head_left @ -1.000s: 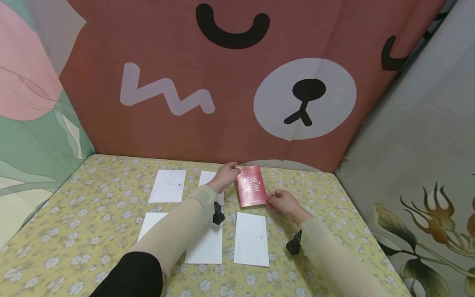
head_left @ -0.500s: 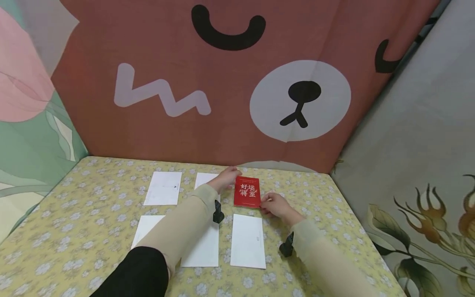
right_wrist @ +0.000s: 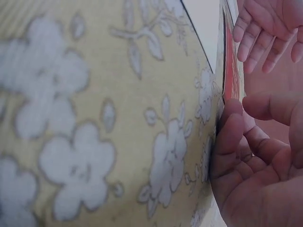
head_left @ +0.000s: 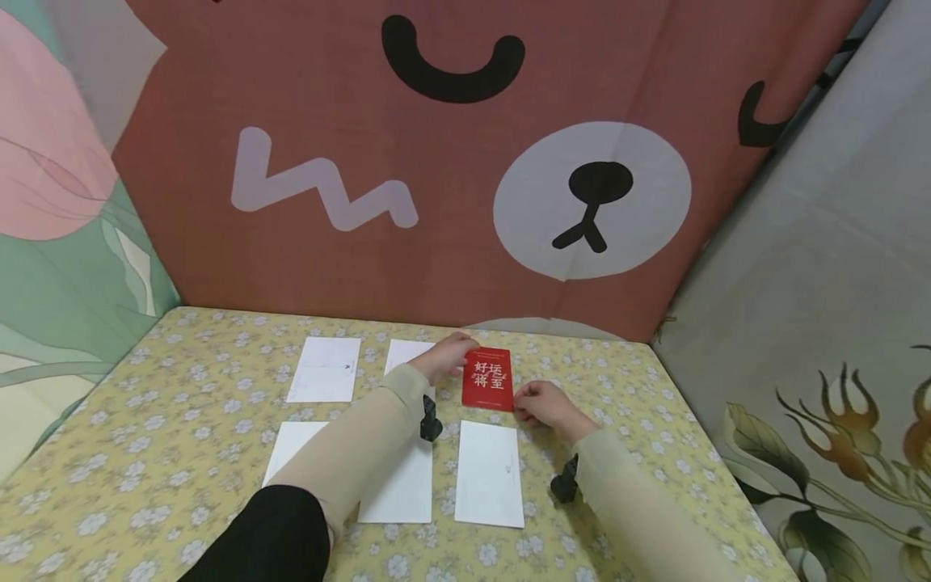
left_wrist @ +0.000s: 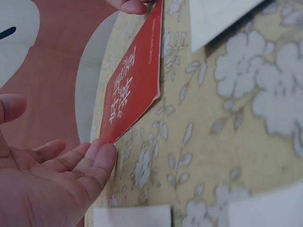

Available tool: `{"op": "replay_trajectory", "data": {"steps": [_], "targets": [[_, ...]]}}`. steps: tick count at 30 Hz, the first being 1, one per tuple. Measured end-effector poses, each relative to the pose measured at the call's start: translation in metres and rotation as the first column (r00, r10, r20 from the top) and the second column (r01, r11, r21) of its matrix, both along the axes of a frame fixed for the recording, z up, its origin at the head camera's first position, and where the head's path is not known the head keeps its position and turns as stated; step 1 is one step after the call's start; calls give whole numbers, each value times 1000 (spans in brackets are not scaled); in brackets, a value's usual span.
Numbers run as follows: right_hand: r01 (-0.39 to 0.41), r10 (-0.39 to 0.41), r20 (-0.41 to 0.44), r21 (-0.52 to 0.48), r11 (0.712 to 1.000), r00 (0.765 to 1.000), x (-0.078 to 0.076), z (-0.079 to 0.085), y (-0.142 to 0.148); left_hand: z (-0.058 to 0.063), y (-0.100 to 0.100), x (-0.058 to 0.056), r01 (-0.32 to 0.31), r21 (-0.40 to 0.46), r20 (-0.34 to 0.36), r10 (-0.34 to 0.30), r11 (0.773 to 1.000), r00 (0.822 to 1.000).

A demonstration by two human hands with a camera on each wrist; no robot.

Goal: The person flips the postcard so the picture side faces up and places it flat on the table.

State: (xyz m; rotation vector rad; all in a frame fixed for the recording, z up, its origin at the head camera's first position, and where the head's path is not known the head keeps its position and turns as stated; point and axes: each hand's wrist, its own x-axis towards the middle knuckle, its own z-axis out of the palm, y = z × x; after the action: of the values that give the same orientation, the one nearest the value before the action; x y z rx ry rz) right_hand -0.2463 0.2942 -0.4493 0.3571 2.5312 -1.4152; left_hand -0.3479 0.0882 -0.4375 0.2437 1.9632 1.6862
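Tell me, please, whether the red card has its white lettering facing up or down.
Facing up: the white characters on the red card show in the head and left wrist views.

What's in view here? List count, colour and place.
Red card: one, red, right end of back row
White cards: five visible, white, two back, three front
Cloth: one, yellow floral, under cards
Bear backdrop: one, brown, behind
Side curtains: two, green-pink left, grey right
Wrist cameras: two, black, one per wrist
Sleeves: two, beige, forearms; black above left
Left grip: one, bare, red card's upper left corner
Right grip: one, bare, red card's lower right corner
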Motion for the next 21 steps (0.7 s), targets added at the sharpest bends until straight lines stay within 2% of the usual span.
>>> {"op": "replay_trajectory", "data": {"steps": [5,11,13,21], "targets": [[-13,13,-20,2,1000,1000,-2,4,-3,6,-14,0,-22,49,-4,23,999,1000],[-59,58,-49,-34,998,997,-6,17,-18,25,-35,5,-72,94,-32,75,993,997],[-72,69,-49,-59,996,996,-6,20,-26,28,-45,6,-87,89,-42,91,992,995],[-116,108,-49,-203,972,993,-9,25,-54,26,-88,7,-158,71,-47,161,985,986]]}}
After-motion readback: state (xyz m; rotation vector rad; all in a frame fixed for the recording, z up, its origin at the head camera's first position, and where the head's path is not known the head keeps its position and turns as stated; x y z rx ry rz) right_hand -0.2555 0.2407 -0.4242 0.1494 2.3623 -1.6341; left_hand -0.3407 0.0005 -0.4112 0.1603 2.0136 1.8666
